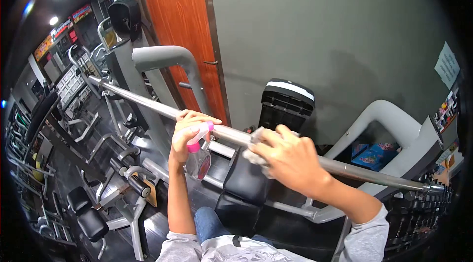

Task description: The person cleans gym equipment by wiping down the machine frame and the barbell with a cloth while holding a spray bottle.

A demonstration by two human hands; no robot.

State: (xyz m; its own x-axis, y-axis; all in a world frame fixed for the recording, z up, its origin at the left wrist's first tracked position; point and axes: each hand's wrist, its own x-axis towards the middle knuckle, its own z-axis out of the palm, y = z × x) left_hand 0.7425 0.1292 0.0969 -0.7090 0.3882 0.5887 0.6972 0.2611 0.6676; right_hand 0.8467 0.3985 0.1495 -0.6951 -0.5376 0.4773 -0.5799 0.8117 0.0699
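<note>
A long metal barbell (143,100) runs across the view, resting on a grey bench press frame. My left hand (188,129) is closed around a clear spray bottle (198,163) with a pink and white spray head, and its fingers lie over the bar. My right hand (293,161) presses a crumpled whitish cloth (256,147) against the bar, right of the bottle. Part of the cloth is hidden under the fingers.
Below the bar is a black padded bench (246,175). Grey frame uprights (165,55) stand on both sides. A wooden door (177,20) and a grey wall (315,25) are ahead. Gym machines (128,173) fill the left, and a dumbbell rack (419,212) stands at the right.
</note>
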